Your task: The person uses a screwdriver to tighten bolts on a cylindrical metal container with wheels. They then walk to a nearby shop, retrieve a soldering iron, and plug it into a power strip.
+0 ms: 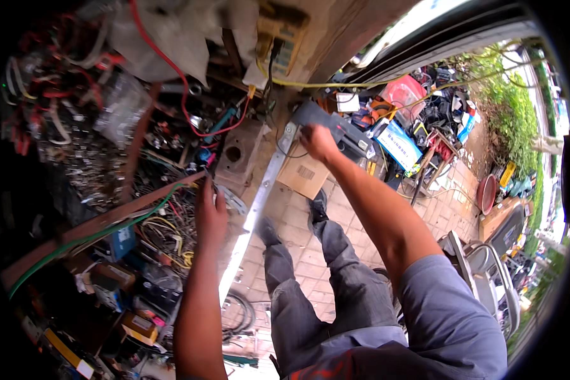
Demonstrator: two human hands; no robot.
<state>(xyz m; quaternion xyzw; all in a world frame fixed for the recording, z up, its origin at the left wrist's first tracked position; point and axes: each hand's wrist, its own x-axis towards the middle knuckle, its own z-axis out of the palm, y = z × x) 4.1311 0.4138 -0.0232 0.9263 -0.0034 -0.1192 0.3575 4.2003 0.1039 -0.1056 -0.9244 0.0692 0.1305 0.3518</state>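
Metal strip (pixel 259 201) looks stiff, probably light; edges suit holding; right hand (pixel 316 142) curls near far end, left hand (pixel 210 215) near brown beam (pixel 120 216); what they grip I cannot tell

- Long metal strip (pixel 264 190): silver-grey, glaring white towards its near end
- Case (pixel 343 132): dark charcoal grey
- Cardboard box (pixel 296 180): tan with a darker printed patch
- Looping cable (pixel 201 134): bright red
- Cable along the beam (pixel 50 251): green, against reddish brown wood
- Long cord (pixel 335 85): yellow
- Flat box (pixel 397 145): blue and white
- Tub (pixel 486 193): dull red
- Trousers (pixel 354 272): dark grey
- Sleeve (pixel 449 310): blue-grey
- Paving (pixel 307 256): pale pinkish beige, gridded by darker joints
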